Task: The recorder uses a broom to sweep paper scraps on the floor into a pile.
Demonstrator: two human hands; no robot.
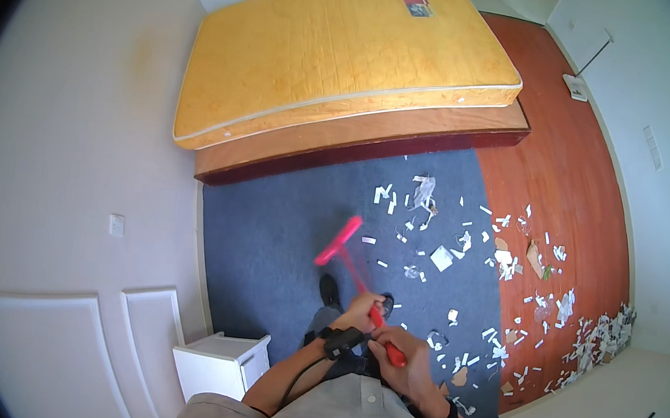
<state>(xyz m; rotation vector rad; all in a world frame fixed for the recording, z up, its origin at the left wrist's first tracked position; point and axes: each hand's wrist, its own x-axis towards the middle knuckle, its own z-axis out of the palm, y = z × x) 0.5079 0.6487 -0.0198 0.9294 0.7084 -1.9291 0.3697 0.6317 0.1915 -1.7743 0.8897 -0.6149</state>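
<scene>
A pink-red broom (338,242) with a T-shaped head reaches out in front of me over the grey-blue carpet; its shaft is blurred. My left hand (362,314) is wrapped round the shaft, farther down towards the head. Closer to my body, my right hand (404,358) grips the red handle, whose end pokes out below the fingers. From this angle I cannot tell whether the head touches the carpet. To its right lie scattered white paper scraps (441,258) and a crumpled clear plastic bag (423,192).
A bed with a yellow mattress (346,58) on a wooden base (362,132) stands ahead. Litter piles (604,336) against the right wall on the red wooden floor (582,199). A long-handled white dustpan (575,87) is far right. A white nightstand (221,363) stands lower left.
</scene>
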